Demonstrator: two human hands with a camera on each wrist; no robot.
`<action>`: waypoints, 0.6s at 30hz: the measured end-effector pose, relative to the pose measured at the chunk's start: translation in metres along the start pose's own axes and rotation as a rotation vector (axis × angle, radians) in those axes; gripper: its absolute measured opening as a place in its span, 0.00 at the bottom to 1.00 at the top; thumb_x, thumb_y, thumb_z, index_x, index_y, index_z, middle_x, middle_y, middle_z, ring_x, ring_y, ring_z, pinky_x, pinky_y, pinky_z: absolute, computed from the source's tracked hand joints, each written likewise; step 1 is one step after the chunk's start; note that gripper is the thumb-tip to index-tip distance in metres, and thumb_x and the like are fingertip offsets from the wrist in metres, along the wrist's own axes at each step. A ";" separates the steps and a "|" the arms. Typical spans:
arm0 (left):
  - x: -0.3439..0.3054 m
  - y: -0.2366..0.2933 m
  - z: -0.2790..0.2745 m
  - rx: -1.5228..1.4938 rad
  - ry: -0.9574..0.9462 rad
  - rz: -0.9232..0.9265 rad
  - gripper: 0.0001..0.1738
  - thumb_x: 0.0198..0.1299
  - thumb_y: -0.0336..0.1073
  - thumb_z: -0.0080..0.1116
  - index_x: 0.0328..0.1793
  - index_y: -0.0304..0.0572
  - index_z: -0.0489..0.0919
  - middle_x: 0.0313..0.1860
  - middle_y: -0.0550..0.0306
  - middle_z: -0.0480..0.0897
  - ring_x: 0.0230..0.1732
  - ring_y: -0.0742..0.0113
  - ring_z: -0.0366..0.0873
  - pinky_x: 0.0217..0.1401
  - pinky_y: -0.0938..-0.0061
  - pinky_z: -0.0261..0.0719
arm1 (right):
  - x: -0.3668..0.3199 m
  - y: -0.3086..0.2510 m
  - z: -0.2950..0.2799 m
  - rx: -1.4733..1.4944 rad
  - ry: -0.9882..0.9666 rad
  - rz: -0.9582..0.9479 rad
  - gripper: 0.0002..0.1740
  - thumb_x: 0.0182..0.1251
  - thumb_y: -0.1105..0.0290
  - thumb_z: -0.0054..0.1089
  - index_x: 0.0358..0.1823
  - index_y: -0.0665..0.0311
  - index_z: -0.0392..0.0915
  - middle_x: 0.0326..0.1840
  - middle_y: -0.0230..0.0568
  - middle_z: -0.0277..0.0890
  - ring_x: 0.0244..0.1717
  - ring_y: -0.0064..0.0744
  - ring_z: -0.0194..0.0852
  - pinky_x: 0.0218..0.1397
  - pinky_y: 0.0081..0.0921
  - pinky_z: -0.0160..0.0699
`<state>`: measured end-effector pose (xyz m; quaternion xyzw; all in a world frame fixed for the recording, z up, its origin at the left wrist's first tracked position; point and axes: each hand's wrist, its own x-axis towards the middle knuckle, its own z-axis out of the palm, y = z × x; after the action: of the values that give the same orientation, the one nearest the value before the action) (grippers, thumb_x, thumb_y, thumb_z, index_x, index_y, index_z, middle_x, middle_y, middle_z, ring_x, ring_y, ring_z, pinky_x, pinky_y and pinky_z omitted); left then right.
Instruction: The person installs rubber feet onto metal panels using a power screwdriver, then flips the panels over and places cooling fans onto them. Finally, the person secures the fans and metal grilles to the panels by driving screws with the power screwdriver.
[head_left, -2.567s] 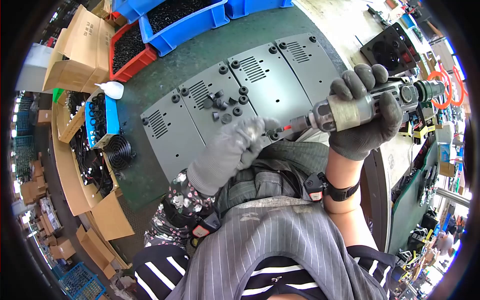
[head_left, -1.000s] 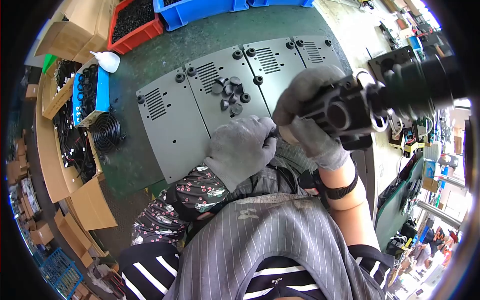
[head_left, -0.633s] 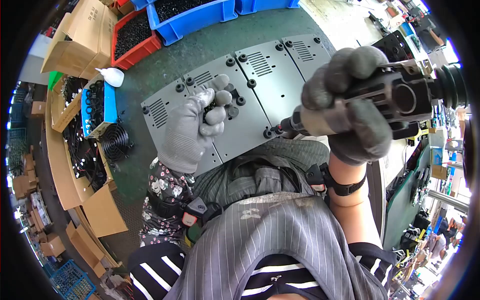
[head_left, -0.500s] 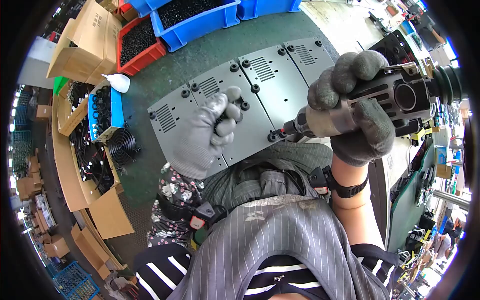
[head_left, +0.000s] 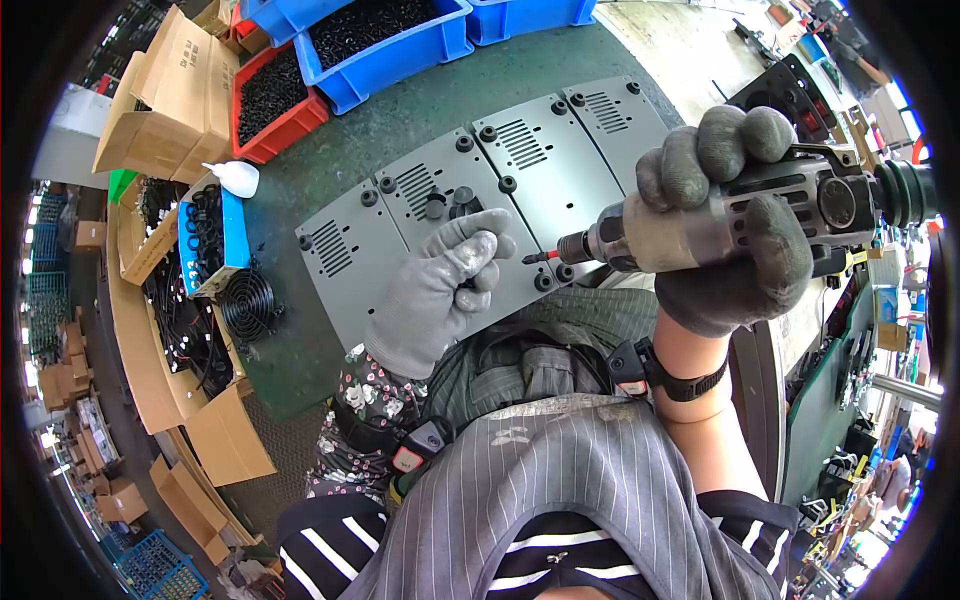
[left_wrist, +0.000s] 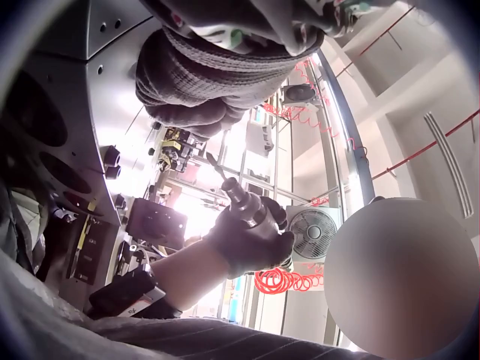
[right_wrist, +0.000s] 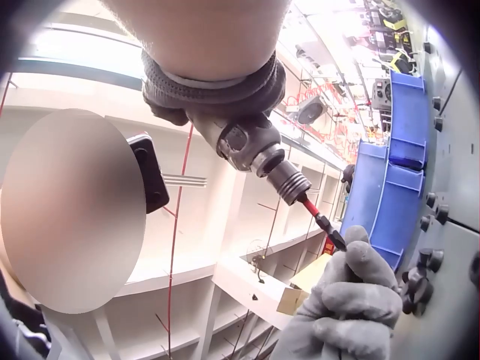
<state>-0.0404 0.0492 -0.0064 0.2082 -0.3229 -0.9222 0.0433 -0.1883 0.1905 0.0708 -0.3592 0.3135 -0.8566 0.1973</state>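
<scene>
In the head view, the gloved right hand (head_left: 775,245) grips a power screwdriver (head_left: 665,232), its red-and-black bit (head_left: 540,257) pointing left above the grey slotted panels (head_left: 570,185). The gloved left hand (head_left: 425,300) is left of the bit, fingers curled round small dark parts, mostly hidden. Several black round feet (head_left: 507,184) stand along the panel edges, two near the bit. Loose black caps (head_left: 435,208) lie beyond the left fingers. In the right wrist view, the bit tip (right_wrist: 339,241) appears beside the left fingertips; whether they touch, I cannot tell.
Blue bins (head_left: 385,55) and a red bin (head_left: 270,105) of small black parts stand at the back. On the left are a white bottle (head_left: 237,179), a blue box (head_left: 215,240) of black rings, a round black grille (head_left: 247,303) and cardboard boxes (head_left: 175,100).
The bit has come off the foot at the panels' near edge and shifted left. The left hand has moved right and nearer the body, uncovering loose caps. The right hand still grips the screwdriver.
</scene>
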 end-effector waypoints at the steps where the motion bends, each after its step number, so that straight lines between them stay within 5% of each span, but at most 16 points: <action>1: -0.001 -0.001 0.001 0.011 -0.005 0.006 0.15 0.70 0.40 0.43 0.52 0.38 0.76 0.36 0.64 0.78 0.24 0.88 0.66 0.21 0.94 0.61 | 0.001 0.000 0.001 0.040 0.003 -0.013 0.27 0.51 0.63 0.54 0.55 0.59 0.63 0.37 0.33 0.57 0.34 0.26 0.59 0.38 0.27 0.60; 7: -0.006 -0.003 0.011 0.250 0.115 -0.079 0.24 0.72 0.51 0.37 0.41 0.36 0.75 0.21 0.68 0.71 0.14 0.84 0.56 0.16 0.88 0.56 | 0.002 0.002 0.004 0.068 0.053 -0.065 0.27 0.50 0.63 0.54 0.54 0.60 0.65 0.37 0.33 0.57 0.33 0.24 0.58 0.37 0.26 0.58; 18: -0.007 -0.008 0.027 0.220 0.008 -0.140 0.24 0.71 0.51 0.40 0.37 0.37 0.76 0.19 0.66 0.72 0.13 0.83 0.58 0.16 0.87 0.55 | -0.009 0.011 0.008 -0.064 -0.006 -0.098 0.26 0.49 0.62 0.55 0.53 0.57 0.65 0.36 0.32 0.56 0.31 0.25 0.58 0.34 0.27 0.59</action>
<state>-0.0444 0.0726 0.0108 0.2376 -0.4064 -0.8812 -0.0431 -0.1755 0.1843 0.0632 -0.3827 0.3222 -0.8538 0.1443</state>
